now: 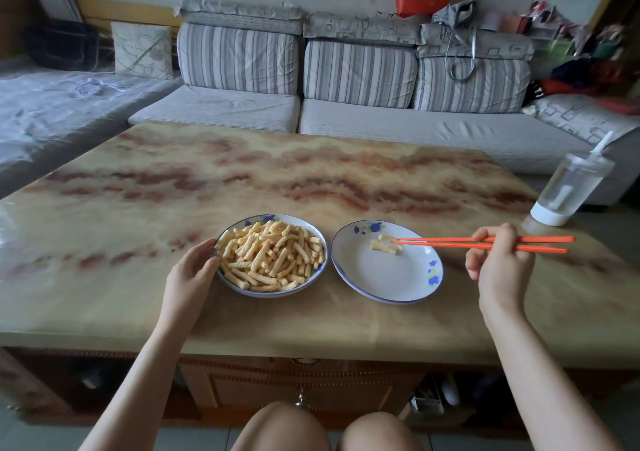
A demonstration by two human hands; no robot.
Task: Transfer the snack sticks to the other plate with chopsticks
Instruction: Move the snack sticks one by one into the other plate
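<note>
A white plate with blue flowers (320, 239) holds a heap of ridged yellow snack sticks (270, 256). My left hand (192, 269) holds its left rim, thumb on the edge. To its right lies a second white plate (388, 277) with two or three snack sticks (384, 245) near its far side. My right hand (498, 260) grips a pair of orange chopsticks (450, 242) that point left over the second plate. Their tips sit at the sticks lying there, close together; whether they pinch one I cannot tell.
Both plates stand near the front edge of a marbled tabletop (277, 173). A clear tumbler with a white base and straw (568, 187) stands at the table's right edge. A striped sofa (346, 111) runs behind the table. My knees are below the front edge.
</note>
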